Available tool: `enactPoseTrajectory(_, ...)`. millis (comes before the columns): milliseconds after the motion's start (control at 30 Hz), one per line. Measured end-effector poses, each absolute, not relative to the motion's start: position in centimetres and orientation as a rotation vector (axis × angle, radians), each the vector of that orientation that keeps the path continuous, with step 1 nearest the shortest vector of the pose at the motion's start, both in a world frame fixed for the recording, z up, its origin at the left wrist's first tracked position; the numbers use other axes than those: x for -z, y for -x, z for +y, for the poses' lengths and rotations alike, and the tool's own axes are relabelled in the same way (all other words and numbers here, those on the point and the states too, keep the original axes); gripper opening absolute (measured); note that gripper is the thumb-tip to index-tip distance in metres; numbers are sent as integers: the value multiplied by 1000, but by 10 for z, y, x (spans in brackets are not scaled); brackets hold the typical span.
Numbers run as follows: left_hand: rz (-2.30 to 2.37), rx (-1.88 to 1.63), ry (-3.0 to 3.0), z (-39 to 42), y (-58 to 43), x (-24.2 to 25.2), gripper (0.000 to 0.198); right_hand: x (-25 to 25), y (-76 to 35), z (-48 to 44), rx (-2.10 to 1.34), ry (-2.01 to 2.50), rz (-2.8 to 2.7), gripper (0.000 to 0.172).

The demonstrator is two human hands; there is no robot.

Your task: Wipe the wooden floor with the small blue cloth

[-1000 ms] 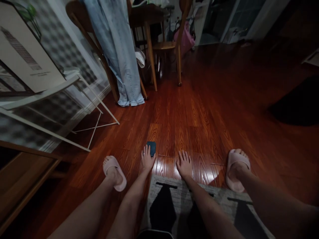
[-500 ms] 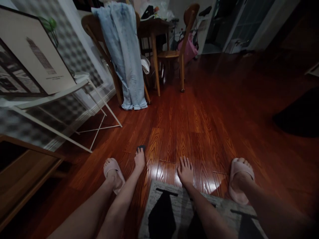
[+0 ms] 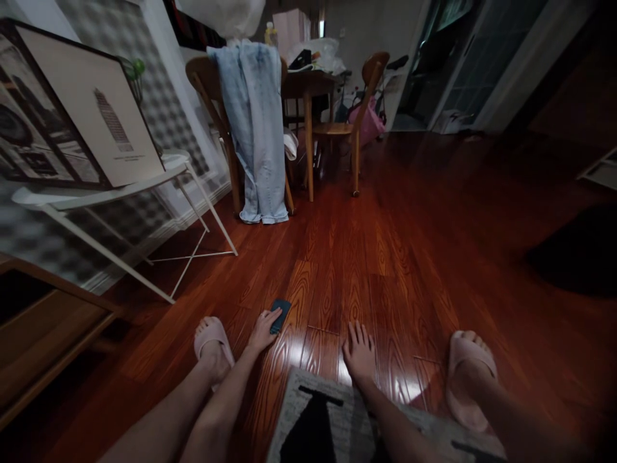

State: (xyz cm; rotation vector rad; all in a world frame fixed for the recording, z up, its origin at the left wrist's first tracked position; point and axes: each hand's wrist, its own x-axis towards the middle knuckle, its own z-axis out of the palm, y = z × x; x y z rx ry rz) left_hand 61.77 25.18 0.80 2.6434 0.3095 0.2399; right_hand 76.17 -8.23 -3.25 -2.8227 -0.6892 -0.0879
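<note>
My left hand (image 3: pixel 264 329) is low over the wooden floor, beside my left foot. Its fingers grip a dark teal, flat, rectangular object (image 3: pixel 281 315) by its left side; the object's exact kind cannot be made out. My right hand (image 3: pixel 360 352) rests palm down on the floor, fingers spread, holding nothing. Just below that hand lies a grey mat with black shapes (image 3: pixel 289 411), partly covered by my right forearm.
Pink slippers (image 3: pixel 212 334) are on both my feet. Left stand a white side table (image 3: pixel 96 196) with framed pictures (image 3: pixel 120 122) and a low wooden cabinet (image 3: pixel 53 334). Ahead, jeans (image 3: pixel 258 128) hang over a chair beside a wooden table (image 3: pixel 311 80). A dark object (image 3: pixel 578 251) lies right.
My left hand has turned and come slightly nearer, so more of the teal object's broad face shows. My right hand stays on the floor. The view has tilted upward.
</note>
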Motion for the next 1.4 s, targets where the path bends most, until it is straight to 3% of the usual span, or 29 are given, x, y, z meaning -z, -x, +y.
enactPoseTrajectory(200, 373, -318, -2629, 242, -632, 8, 70, 28, -760, -82, 90, 2838, -679, 64)
enactPoseTrajectory(500, 425, -180, -2755, 178, -649, 25, 93, 25, -760, -82, 111, 2834, -679, 62)
enactPoseTrajectory(700, 333, -200, -2865, 168, -651, 21, 82, 25, -761, -82, 93, 2826, -671, 62)
enactPoseTrajectory(933, 963, -293, -2811, 204, -665, 10, 68, 29, -762, -82, 64, 2832, -654, 63)
enactPoseTrajectory(1033, 1033, -349, -2828, 192, -662, 18, 68, 30, -762, -83, 72, 2830, -650, 63)
enactPoseTrajectory(1233, 777, -374, -2840, 137, -650, 42, 77, 26, -763, -81, 36, 2811, -649, 63)
enactPoseTrajectory(1400, 499, -198, -2814, 135, -652, 32, 83, 22, -761, -81, 54, 2825, -643, 62)
